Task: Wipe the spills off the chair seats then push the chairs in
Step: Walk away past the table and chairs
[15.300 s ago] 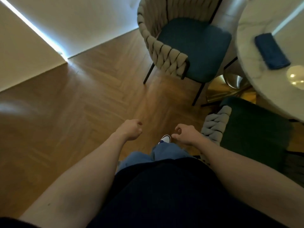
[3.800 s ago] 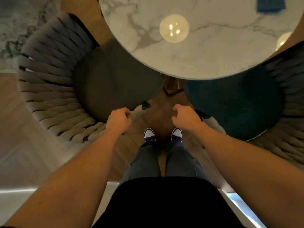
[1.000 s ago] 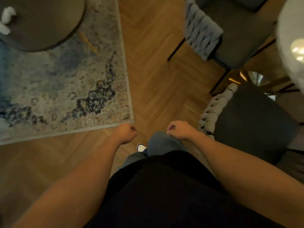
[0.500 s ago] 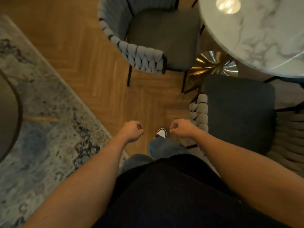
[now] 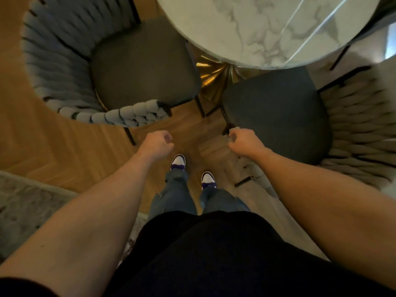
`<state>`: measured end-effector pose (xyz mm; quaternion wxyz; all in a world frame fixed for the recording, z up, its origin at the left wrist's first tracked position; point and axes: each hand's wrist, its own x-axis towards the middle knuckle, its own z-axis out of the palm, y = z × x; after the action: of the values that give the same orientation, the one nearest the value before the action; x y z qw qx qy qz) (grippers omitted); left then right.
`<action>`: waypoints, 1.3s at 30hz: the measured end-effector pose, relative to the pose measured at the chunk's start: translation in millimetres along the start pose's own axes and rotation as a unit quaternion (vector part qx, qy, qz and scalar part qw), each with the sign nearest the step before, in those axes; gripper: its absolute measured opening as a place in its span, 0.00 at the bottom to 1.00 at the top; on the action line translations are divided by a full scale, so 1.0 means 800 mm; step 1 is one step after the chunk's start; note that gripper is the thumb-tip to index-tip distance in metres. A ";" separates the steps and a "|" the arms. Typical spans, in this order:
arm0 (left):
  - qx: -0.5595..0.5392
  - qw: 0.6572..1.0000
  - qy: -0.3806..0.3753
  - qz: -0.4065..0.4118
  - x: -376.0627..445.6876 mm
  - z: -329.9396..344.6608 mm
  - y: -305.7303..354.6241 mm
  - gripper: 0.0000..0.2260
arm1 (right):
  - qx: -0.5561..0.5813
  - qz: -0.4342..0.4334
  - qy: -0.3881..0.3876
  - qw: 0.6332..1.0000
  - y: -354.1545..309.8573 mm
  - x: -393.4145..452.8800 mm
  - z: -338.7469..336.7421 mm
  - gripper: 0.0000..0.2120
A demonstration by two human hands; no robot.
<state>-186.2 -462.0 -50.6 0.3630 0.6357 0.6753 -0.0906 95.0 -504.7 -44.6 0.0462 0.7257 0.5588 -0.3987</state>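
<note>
My left hand (image 5: pixel 157 142) and right hand (image 5: pixel 244 142) hang curled, holding nothing. Nearer me than the tabletop (image 5: pixel 267 28), one chair (image 5: pixel 141 67) sits left, another (image 5: pixel 276 108) right.

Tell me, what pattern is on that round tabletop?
White marble with grey veins on the tabletop, seen in the head view.

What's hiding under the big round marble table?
Under the marble table a shiny gold base shows, and the front edges of two dark chair seats tuck just beneath its rim. The tabletop covers the rest of the base.
</note>
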 end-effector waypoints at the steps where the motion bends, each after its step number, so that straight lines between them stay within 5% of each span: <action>1: 0.015 1.000 -0.004 0.014 0.018 -0.011 0.001 0.12 | 0.003 0.014 0.014 1.000 0.000 0.007 -0.002 0.16; 7: 0.153 0.984 -0.017 0.090 0.113 -0.063 0.003 0.23 | 0.032 0.109 0.034 0.993 -0.017 0.047 -0.004 0.25; 12: 0.206 0.974 -0.047 0.076 0.176 -0.076 -0.019 0.28 | 0.064 0.170 0.020 0.983 -0.011 0.071 0.013 0.21; 23: 0.219 0.969 -0.045 0.100 0.200 -0.078 -0.021 0.08 | 0.061 0.202 0.018 0.977 -0.009 0.089 0.024 0.18; 39: 0.196 0.974 -0.037 0.106 0.193 -0.075 -0.013 0.14 | 0.092 0.196 0.036 0.976 -0.006 0.085 0.025 0.18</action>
<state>-207.6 -306.6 -104.3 0.2637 0.7583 0.5593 -0.2063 83.8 -460.6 -99.2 0.0359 0.8363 0.3676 -0.4052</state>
